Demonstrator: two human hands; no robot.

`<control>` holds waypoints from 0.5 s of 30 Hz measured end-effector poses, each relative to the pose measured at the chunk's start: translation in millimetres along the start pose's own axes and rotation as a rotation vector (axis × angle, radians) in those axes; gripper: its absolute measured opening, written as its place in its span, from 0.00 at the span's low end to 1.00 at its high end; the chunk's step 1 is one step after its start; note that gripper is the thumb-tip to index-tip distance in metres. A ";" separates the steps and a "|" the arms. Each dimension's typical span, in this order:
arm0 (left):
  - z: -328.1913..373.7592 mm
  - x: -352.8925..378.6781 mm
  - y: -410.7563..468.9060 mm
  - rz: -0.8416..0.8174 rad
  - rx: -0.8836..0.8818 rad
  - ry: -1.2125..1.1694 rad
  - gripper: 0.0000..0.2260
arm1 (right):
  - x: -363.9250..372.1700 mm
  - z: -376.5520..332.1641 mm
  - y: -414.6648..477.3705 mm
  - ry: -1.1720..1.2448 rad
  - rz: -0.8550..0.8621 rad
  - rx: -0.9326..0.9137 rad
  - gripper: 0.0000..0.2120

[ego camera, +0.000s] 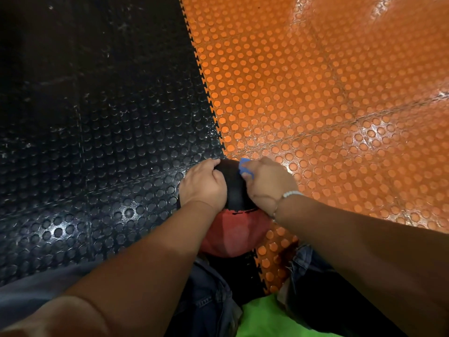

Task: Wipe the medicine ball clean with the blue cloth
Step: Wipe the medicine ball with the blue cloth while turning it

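Observation:
A black and red medicine ball (234, 215) rests on the floor between my knees, right on the seam of the two mats. My left hand (202, 184) lies over the ball's upper left side with fingers curled onto the black part. My right hand (267, 182) holds the blue cloth (244, 166) against the ball's far upper right; only a small corner of the cloth sticks out above my fingers. The ball's far side is hidden.
Studded black rubber mat (97, 142) covers the left, studded orange mat (315, 93) the right, joined by a jagged seam. My jeans-clad knees (209, 300) and a bright green garment (272, 319) sit at the bottom. A beaded bracelet (290, 193) circles my right wrist.

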State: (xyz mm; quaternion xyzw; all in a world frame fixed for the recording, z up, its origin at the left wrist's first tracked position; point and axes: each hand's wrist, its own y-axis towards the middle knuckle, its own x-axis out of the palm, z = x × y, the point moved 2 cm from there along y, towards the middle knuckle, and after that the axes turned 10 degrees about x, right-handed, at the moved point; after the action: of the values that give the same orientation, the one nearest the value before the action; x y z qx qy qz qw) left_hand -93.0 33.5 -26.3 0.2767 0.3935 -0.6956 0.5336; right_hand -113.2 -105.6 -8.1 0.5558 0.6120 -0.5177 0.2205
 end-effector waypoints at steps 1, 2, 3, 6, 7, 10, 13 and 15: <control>-0.3 -0.5 1.7 -0.004 -0.017 -0.003 0.18 | -0.2 -9.5 -7.4 -0.008 0.000 -0.110 0.12; -1.6 -1.5 3.3 -0.011 -0.033 -0.010 0.18 | 1.4 -15.0 -16.2 -0.010 -0.019 -0.205 0.13; -3.2 -2.4 4.1 -0.018 -0.041 -0.020 0.19 | 3.4 -12.8 -19.7 -0.007 -0.036 -0.245 0.14; -4.5 -5.0 1.5 -0.023 -0.027 -0.042 0.18 | -4.0 9.4 2.6 0.069 -0.044 -0.007 0.14; -4.8 -5.4 1.5 -0.017 -0.029 -0.044 0.18 | -3.4 12.7 10.5 0.063 -0.045 0.061 0.13; -9.4 -7.8 4.5 0.010 -0.064 -0.049 0.18 | -2.8 -12.3 6.7 0.000 -0.073 -0.087 0.12; -19.8 -10.3 7.3 0.012 -0.149 -0.105 0.18 | 0.4 -24.4 -11.9 -0.023 -0.077 -0.307 0.14; -23.5 -11.5 7.4 0.004 -0.186 -0.142 0.18 | -7.2 -14.1 1.3 0.018 -0.094 -0.170 0.14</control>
State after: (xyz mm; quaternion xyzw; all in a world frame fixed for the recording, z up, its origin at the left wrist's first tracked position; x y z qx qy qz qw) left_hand -83.6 58.5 -31.6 0.1768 0.4170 -0.6727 0.5851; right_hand -105.6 -96.7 2.6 0.5104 0.6811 -0.4687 0.2366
